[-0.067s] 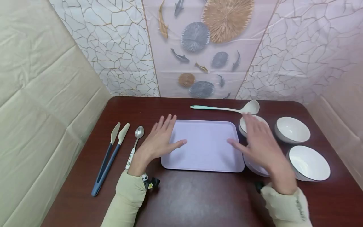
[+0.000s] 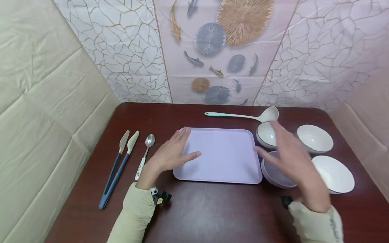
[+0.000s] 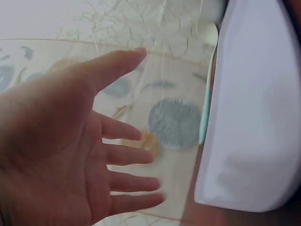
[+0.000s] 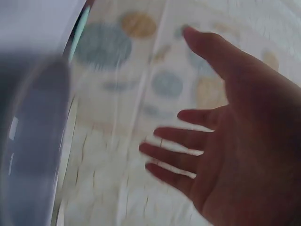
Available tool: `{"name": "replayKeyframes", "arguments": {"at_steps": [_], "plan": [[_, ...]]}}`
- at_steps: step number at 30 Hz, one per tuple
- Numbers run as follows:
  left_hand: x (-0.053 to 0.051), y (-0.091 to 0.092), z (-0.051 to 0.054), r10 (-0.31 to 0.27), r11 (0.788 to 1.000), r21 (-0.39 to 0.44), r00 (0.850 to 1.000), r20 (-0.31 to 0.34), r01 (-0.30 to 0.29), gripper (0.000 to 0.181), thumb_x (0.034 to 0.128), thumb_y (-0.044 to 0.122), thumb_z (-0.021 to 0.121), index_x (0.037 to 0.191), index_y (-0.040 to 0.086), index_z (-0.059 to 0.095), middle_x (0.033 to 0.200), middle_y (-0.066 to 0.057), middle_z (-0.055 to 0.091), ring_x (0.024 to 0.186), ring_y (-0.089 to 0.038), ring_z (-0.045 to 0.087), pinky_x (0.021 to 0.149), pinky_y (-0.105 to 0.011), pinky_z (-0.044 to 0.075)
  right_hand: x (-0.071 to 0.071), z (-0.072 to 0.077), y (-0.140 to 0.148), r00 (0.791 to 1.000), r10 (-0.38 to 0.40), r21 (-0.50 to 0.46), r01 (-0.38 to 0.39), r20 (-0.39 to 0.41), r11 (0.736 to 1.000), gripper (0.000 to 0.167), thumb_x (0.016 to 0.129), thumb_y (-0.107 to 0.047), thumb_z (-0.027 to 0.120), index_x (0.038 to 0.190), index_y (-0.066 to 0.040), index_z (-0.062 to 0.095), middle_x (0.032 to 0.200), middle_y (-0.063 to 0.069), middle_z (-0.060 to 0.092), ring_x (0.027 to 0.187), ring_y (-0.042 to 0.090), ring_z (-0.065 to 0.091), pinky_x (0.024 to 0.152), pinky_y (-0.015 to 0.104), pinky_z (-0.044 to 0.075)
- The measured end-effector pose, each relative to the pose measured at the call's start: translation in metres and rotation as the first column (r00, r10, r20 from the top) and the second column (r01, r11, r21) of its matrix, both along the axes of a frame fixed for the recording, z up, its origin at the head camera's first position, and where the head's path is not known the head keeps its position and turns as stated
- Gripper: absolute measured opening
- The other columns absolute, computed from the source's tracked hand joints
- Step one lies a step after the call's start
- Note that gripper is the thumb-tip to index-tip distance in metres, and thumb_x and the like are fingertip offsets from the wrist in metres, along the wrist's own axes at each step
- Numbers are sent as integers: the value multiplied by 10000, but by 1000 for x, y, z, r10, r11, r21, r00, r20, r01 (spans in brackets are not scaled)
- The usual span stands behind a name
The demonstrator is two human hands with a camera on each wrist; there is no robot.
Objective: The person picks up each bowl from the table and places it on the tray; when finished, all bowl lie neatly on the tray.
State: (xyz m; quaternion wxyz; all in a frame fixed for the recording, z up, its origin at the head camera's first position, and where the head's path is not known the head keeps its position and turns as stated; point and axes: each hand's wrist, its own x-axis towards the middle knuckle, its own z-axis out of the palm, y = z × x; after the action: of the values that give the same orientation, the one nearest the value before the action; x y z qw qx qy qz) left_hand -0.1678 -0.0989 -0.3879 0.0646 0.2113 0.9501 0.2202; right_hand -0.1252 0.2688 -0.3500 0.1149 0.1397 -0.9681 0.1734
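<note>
A lavender tray (image 2: 218, 155) lies flat in the middle of the dark table. Over its left edge is my left hand (image 2: 170, 153), fingers extended and thumb pointing right, holding nothing. In the left wrist view that hand (image 3: 89, 150) shows an empty palm beside the tray (image 3: 254, 113). My right hand (image 2: 288, 157), somewhat blurred, is above the bowls right of the tray, fingers straight and empty. It partly covers a lavender bowl (image 2: 275, 172) and a white bowl (image 2: 265, 135). The right wrist view shows the right hand (image 4: 221, 136) with fingers spread.
Tongs (image 2: 113, 179) and a spoon (image 2: 141, 165) lie on the left of the table (image 2: 194, 212). A ladle (image 2: 237, 116) lies behind the tray. Two more white bowls, one at the back right (image 2: 316, 138) and one nearer (image 2: 335, 175), stand at the right.
My right hand has moved right, away from the tray, uncovering more of the lavender bowl and the back white bowl. The left hand has hardly moved; its fingers sit slightly lower.
</note>
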Motion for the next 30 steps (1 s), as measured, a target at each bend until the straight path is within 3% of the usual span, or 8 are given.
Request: {"name": "replayKeyframes", "arguments": {"at_steps": [5,9,11,14,17,23,26,30], "plan": [[18,-15,-18,-4,991,136,995,102,-9,922,913,599,574,1568,75,189,1609,-93,196,1462,-221,184,1150,-432,231,30,-11,73,983,-175,-52,178,46,983,728,904,-436,681,1459,-43,421,1330,288,501,1190,497,448,846,648,355],[32,-34,-45,64,976,200,991,119,-87,999,886,564,645,1559,15,152,1607,-166,152,1476,-297,106,1156,-481,191,51,-36,125,960,-271,-101,277,64,956,840,854,-350,757,1459,67,351,1378,371,403,1203,563,379,973,645,292],[38,-41,-57,96,966,225,985,141,-127,1064,851,598,668,1563,19,130,1613,-161,126,1480,-291,70,1154,-495,183,56,-48,140,964,-259,-157,264,54,952,931,789,-276,822,1455,121,306,1374,409,375,1178,580,377,1089,445,267],[44,-49,-71,104,955,258,982,159,-143,1152,792,648,697,1564,21,116,1617,-151,107,1483,-277,42,1149,-520,183,60,-60,152,970,-239,-213,243,49,946,1057,709,-210,878,1477,129,237,1384,441,328,1162,594,359,1089,245,158],[48,-53,-80,86,950,284,984,156,-128,1199,753,658,727,1564,20,116,1618,-148,105,1483,-274,29,1150,-529,169,59,-65,158,973,-222,-237,231,66,944,1128,687,-185,893,1510,96,174,1412,449,273,1195,598,322,1105,259,112],[48,-50,-90,53,948,305,992,111,-85,1148,763,528,798,1557,8,152,1607,-166,153,1479,-308,67,1146,-544,168,57,-67,164,954,-272,-233,295,126,927,1155,685,-207,900,1526,65,156,1447,412,262,1194,549,345,965,86,144],[48,-47,-93,47,951,299,993,111,-78,1115,780,498,798,1562,27,157,1608,-153,154,1478,-304,76,1146,-546,166,62,-67,167,935,-325,-221,350,141,910,1154,672,-220,904,1527,56,180,1476,373,274,1284,529,320,1030,142,137],[47,-44,-91,35,950,304,992,121,-71,1103,786,491,795,1566,45,156,1611,-135,152,1481,-283,62,1149,-557,133,83,-63,166,931,-352,-327,364,95,872,1099,630,-79,896,1522,7,260,1468,146,435,1373,190,350,1036,92,160]]}}
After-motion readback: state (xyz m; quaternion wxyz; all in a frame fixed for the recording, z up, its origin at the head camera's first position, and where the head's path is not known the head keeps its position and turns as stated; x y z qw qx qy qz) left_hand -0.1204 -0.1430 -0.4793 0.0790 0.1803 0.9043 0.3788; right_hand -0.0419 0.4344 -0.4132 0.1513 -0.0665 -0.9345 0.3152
